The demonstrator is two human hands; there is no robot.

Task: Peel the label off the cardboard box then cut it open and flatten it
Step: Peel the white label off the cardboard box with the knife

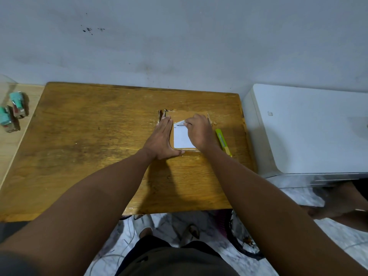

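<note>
While my arms reach out over the wooden table (89, 140), two small teal-topped packets (12, 111) lie at the far left on a paler surface beside the table, next to something clear and domed that I can only partly see. Moving right, my left hand (162, 137) lies flat with its fingers straight and together, pressed along the left side of the cardboard box (182, 115), the thumb stretched under the box's near edge. That box sits on the table right of centre, toward the far edge, brown and low, with flap edges standing up at its left and right ends. On its top face is a white label (182, 139); the label's far corner is lifted and folded over, showing some dark print. My right hand (198, 131) rests on the right part of the box with its fingers curled, the fingertips pinching that lifted corner. Just beside my right wrist, on the table, a yellow-green utility knife (223, 142) lies pointing away from me, apart from the box. Further right, off the table, stands a white cabinet-like unit (310, 128) against the grey wall (179, 46). Below the table edge I see a marbled floor (298, 196).
</note>
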